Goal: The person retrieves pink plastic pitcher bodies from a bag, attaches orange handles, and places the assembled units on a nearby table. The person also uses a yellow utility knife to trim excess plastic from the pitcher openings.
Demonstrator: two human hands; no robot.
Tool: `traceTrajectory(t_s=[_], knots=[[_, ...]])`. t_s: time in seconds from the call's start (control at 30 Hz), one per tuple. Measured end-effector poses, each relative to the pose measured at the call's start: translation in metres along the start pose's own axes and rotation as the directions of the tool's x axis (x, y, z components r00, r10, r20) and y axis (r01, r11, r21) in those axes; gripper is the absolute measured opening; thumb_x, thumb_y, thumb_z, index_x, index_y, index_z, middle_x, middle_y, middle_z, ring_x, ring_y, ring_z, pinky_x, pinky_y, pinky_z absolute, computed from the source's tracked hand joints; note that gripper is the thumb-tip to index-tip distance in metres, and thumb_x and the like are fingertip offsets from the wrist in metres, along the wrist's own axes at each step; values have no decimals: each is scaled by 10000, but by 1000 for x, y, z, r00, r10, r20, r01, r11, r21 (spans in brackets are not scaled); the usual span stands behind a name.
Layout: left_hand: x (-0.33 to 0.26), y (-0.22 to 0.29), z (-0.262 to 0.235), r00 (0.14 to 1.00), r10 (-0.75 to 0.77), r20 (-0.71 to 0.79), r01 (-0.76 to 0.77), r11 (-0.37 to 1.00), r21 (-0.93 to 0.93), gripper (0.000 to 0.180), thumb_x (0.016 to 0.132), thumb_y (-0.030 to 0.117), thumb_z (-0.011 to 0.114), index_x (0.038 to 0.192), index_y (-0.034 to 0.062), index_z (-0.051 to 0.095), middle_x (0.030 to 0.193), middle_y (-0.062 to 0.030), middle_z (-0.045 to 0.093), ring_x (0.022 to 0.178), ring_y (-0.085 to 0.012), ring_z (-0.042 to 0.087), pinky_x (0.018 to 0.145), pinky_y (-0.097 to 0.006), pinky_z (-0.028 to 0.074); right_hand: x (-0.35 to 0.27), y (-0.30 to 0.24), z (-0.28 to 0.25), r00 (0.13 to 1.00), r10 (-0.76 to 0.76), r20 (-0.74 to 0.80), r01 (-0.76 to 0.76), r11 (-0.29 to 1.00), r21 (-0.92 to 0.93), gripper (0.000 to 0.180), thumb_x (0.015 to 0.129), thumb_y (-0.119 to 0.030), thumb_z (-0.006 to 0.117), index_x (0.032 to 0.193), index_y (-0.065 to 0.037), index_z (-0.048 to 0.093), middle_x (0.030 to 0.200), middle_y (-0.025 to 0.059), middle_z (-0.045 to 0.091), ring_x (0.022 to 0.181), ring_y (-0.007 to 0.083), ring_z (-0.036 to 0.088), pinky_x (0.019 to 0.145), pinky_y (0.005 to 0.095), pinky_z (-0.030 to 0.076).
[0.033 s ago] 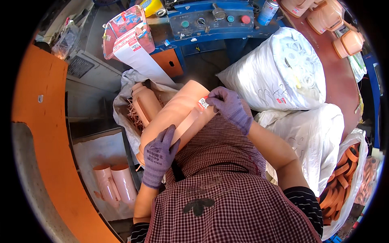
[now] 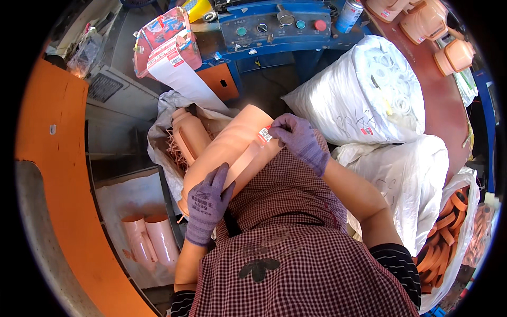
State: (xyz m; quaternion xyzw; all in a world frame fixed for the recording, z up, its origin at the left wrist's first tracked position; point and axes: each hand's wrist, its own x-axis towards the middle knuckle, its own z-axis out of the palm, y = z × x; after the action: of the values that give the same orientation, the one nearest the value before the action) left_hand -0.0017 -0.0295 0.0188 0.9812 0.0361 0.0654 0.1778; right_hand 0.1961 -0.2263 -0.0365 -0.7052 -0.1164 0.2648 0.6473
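A salmon-pink plastic jug shell (image 2: 224, 145) with a flat handle (image 2: 244, 164) lies tilted across my lap, its wide end up and to the right. Gloved in grey-purple, my left hand (image 2: 207, 203) grips the shell near its lower end, fingers closed over the handle's lower part. A small red-and-white sticker (image 2: 265, 133) sits on the shell near the wide end. My right hand (image 2: 299, 138), in a matching glove, pinches at the sticker's right edge with thumb and forefinger. The fingertips partly hide that edge, so I cannot tell how much of it is stuck down.
Another pink shell (image 2: 190, 134) lies in a white sack (image 2: 162, 113) at the left. A label strip (image 2: 185, 82) hangs from a pink basket (image 2: 163, 29). Ahead is a blue control panel (image 2: 272, 26). Sacks of clear rings (image 2: 388, 79) and orange-brown parts (image 2: 443, 232) stand right.
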Motion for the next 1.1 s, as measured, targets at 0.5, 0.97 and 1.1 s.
traceTrajectory(t_s=[0.5,0.97,1.1], knots=[[-4,-9,4,1000,-14,-5,14,998,-56,502,821,197,750,1284,64,607,1159,-164,656,922,-348,678,803,-403,555,29,39,-7,975,-96,202,118,988,-98,529,876,-308,764,1284,-7,612,1113,89,698,927,163,642,838,333,522],[-11,-145,19,846,-532,17,-122,-225,-967,739,990,584,460,1487,50,346,1494,-140,445,1319,-293,501,1099,-429,409,-86,-41,4,479,-664,574,866,249,-434,319,875,-222,684,1145,-53,681,1196,131,671,1131,334,626,981,472,487],[29,-145,-27,893,-280,-351,-437,-362,-823,842,960,686,379,1534,76,292,1503,-155,448,1358,-328,456,1145,-483,363,-84,41,-24,806,-247,538,498,774,-391,402,953,-295,604,1280,-60,610,1290,113,628,1212,306,577,1045,426,454]])
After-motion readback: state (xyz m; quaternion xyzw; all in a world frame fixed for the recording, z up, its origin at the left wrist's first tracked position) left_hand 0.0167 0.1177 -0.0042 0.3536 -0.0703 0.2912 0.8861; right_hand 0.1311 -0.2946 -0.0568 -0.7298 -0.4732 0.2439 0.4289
